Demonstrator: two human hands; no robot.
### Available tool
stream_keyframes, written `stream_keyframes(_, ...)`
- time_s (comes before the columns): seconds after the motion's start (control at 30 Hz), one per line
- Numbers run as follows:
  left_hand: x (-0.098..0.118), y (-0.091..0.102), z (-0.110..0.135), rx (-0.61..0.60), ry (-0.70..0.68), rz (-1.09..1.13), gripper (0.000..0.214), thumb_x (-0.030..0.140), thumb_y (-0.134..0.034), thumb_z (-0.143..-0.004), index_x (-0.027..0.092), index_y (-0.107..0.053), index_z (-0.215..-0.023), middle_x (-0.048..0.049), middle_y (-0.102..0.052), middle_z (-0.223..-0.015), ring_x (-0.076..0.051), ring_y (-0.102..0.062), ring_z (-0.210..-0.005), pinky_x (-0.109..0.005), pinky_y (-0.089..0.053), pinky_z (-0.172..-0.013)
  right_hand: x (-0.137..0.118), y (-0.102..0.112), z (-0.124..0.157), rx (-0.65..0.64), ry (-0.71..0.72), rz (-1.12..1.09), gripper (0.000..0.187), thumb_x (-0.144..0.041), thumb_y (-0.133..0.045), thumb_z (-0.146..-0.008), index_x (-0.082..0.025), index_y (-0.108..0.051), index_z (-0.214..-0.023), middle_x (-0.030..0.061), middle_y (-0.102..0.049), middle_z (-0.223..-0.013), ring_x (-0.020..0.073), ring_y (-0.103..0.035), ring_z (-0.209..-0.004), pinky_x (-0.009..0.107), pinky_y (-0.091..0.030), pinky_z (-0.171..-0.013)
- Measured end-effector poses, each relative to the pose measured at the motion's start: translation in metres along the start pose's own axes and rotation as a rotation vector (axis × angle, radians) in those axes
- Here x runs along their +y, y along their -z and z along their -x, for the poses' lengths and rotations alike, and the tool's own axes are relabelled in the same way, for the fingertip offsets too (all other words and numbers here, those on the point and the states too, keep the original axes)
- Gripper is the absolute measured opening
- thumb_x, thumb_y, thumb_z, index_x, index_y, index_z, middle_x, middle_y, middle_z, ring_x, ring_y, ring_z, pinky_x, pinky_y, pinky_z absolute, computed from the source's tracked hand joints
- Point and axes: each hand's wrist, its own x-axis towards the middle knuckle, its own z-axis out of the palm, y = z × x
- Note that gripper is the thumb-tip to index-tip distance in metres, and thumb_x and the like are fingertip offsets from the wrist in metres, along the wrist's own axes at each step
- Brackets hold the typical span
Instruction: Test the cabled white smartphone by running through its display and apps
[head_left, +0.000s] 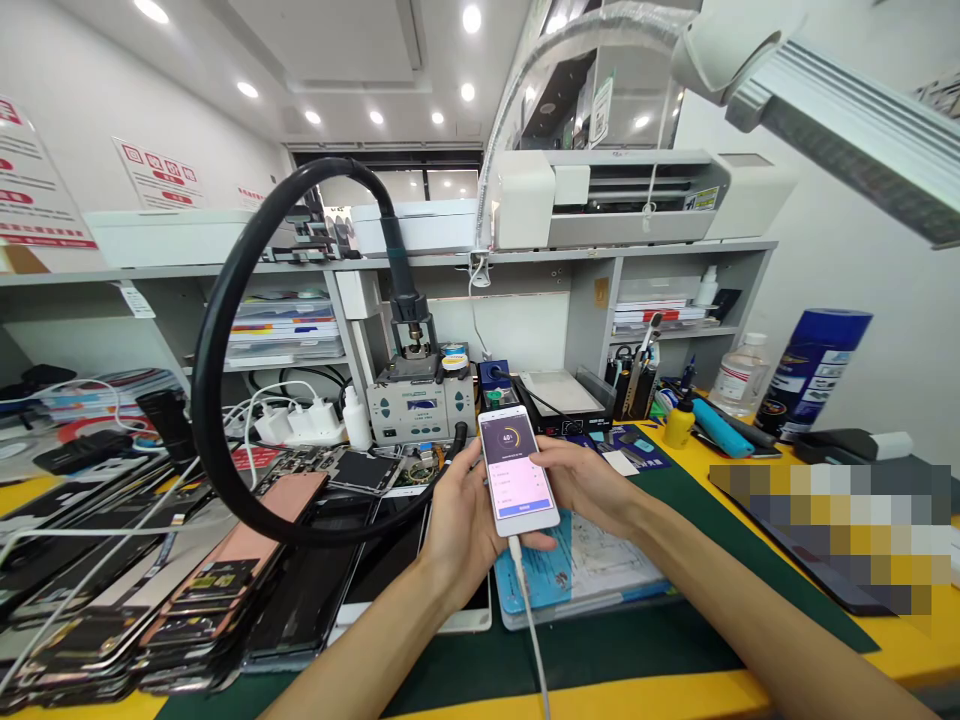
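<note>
A white smartphone (pixel 519 472) is held up over the bench, its lit screen showing a round gauge above a list and a blue bar at the bottom. My left hand (pixel 459 520) is closed around the phone's left side and back. At the right edge, my right hand (pixel 581 480) grips it too, with a finger or thumb over the screen. From the phone's lower end a white cable (pixel 529 610) runs down toward the front edge. Below the phone lies a blue and clear plastic case (pixel 600 590) on the dark green mat (pixel 720 560).
Stacked phone and tablet parts (pixel 202 590) cover the left side. A thick black hose (pixel 206 380) arches up from a hot-air station (pixel 420 410). Bottles, a spray can (pixel 814 370) and a yellow dropper bottle (pixel 679 424) stand at right. A lamp (pixel 847 120) hangs overhead.
</note>
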Motion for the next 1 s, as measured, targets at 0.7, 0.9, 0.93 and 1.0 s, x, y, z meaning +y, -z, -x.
stream_keyframes(0.7,-0.0004,0.0001,-0.0015,-0.001,-0.013,0.005,0.056,0.052,-0.047,-0.093,0.014,-0.054,-0.133,-0.0140,-0.068,-0.104,-0.026,-0.067,-0.088,-0.035,-0.059,-0.064,-0.0002,0.0008,-0.0006,0.019,-0.004,0.012,0.035,-0.028,-0.056,-0.081,-0.018,-0.062,-0.114,0.0087,-0.070,-0.099,0.0244,-0.060,-0.086,0.035,-0.043,-0.071)
stream_keyframes(0.9,-0.0008,0.0015,-0.0009,-0.002,-0.021,0.011,0.054,0.051,-0.048,-0.093,0.014,-0.055,-0.131,-0.0142,-0.067,-0.106,-0.026,-0.066,-0.092,-0.035,-0.059,-0.065,0.0005,0.0006,-0.0011,0.021,-0.008,0.015,0.043,-0.018,-0.063,-0.069,-0.018,-0.064,-0.112,0.0074,-0.071,-0.097,0.0224,-0.062,-0.083,0.032,-0.042,-0.068)
stream_keyframes(0.93,-0.0009,0.0020,-0.0012,-0.003,-0.021,0.011,0.055,0.052,-0.048,-0.093,0.014,-0.055,-0.131,-0.0144,-0.067,-0.107,-0.026,-0.065,-0.092,-0.036,-0.059,-0.065,0.0000,0.0000,-0.0008,0.028,-0.012,0.015,0.045,-0.017,-0.063,-0.067,-0.017,-0.064,-0.112,0.0069,-0.071,-0.096,0.0218,-0.062,-0.081,0.031,-0.042,-0.067)
stream_keyframes(1.0,-0.0011,0.0027,-0.0019,-0.013,-0.017,0.004,0.056,0.052,-0.047,-0.092,0.013,-0.055,-0.131,-0.0153,-0.066,-0.108,-0.028,-0.065,-0.092,-0.038,-0.059,-0.064,-0.0009,-0.0006,-0.0002,0.029,-0.011,0.014,0.047,-0.015,-0.063,-0.066,-0.017,-0.063,-0.113,0.0062,-0.071,-0.094,0.0210,-0.062,-0.080,0.030,-0.042,-0.065)
